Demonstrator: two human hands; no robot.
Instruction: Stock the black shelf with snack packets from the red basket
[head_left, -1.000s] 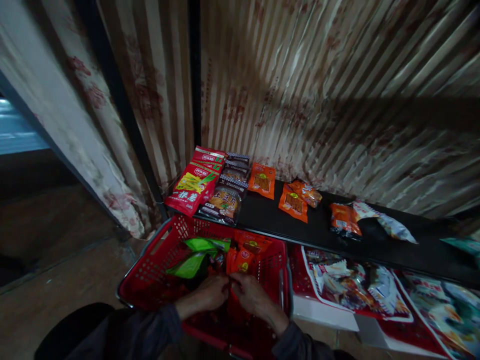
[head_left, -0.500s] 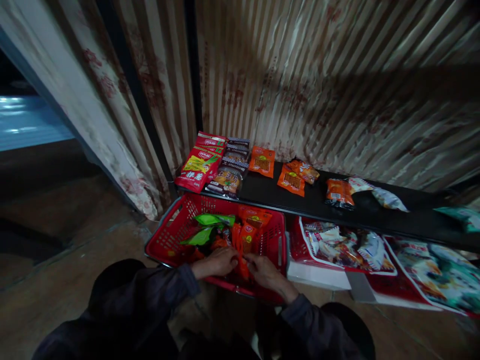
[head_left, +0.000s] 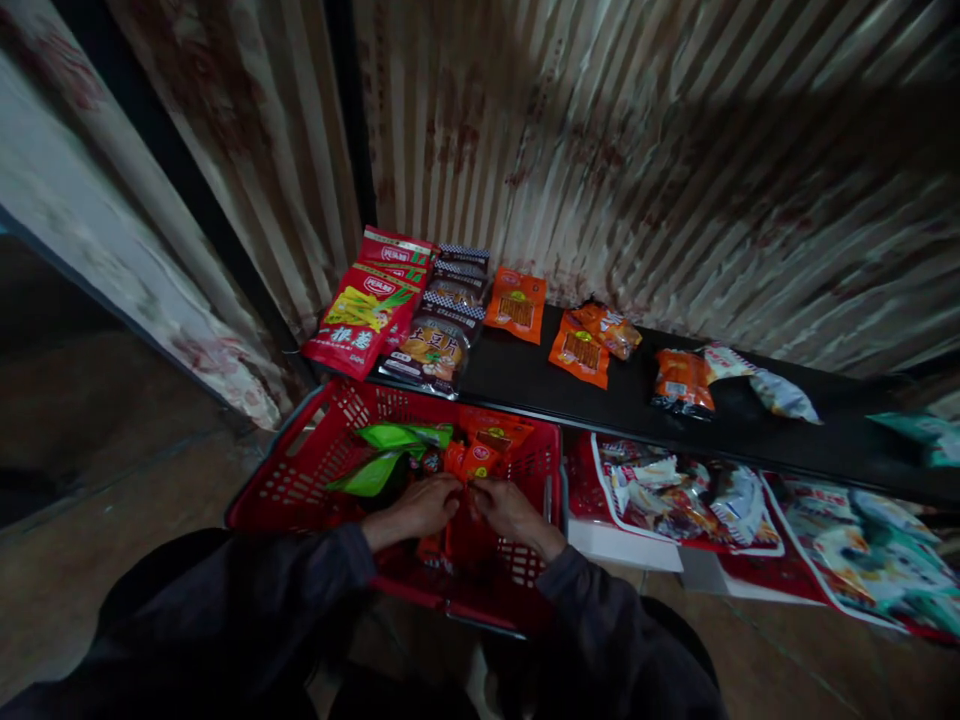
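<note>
Over the red basket (head_left: 251, 505) my left hand (head_left: 426, 506) and my right hand (head_left: 513, 512) are close together, fingers curled. Between them is an orange snack packet (head_left: 477, 460), pinched by both hands at its near side. My fingers partly hide it, and its lower part is too dark to make out. Green packets (head_left: 379, 472) lie in the basket to the left of it. Another orange packet (head_left: 501, 428) leans against the basket's far side.
On the black shelf (head_left: 495, 378) beyond lie red packets (head_left: 367, 312), dark potato-chip packets (head_left: 433, 345) and several orange ones (head_left: 517, 305). Baskets of wrapped snacks (head_left: 682, 490) stand below it at the right. A striped curtain (head_left: 480, 130) hangs behind.
Both hands stay together at the orange packet and have shifted slightly up and toward the basket's middle. The packet shows less of its front now. The view has tilted and moved nearer the shelf.
</note>
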